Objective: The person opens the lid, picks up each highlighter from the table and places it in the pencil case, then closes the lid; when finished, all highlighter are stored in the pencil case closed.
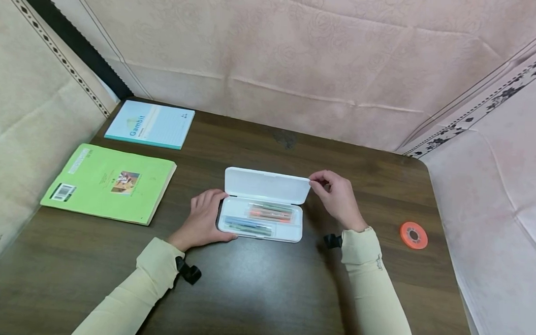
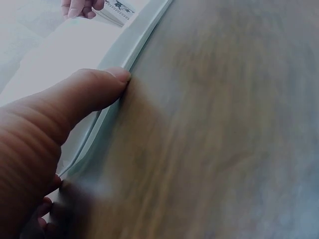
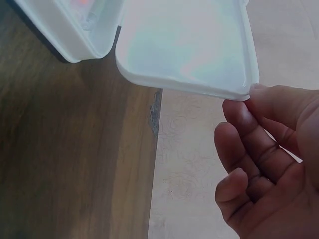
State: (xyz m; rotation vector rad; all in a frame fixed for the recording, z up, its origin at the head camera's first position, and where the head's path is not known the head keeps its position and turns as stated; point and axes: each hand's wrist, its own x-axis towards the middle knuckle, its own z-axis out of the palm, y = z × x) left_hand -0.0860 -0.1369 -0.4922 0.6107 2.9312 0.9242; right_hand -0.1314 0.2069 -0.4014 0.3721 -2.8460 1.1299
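Observation:
A white plastic pencil case [image 1: 288, 232] lies on the table with its lid [image 1: 267, 184] raised at the back. Inside are several pens [image 1: 271, 213] in orange, blue and dark tones. My left hand [image 1: 204, 219] holds the case at its left end, thumb along the front edge and fingers round the far left side. The left thumb [image 2: 94, 92] presses the rim in the left wrist view. My right hand [image 1: 335, 197] pinches the lid's right corner between thumb and fingertips. In the right wrist view, that lid corner sits between the thumb [image 3: 279, 102] and index finger, the other fingers curled loosely below.
A green book [image 1: 99, 181] lies to the left, with a light blue notebook [image 1: 150, 124] behind it. An orange round disc [image 1: 414, 235] rests near the right edge of the brown table [image 1: 254, 305]. Cloth walls [image 1: 276, 64] stand behind and at both sides.

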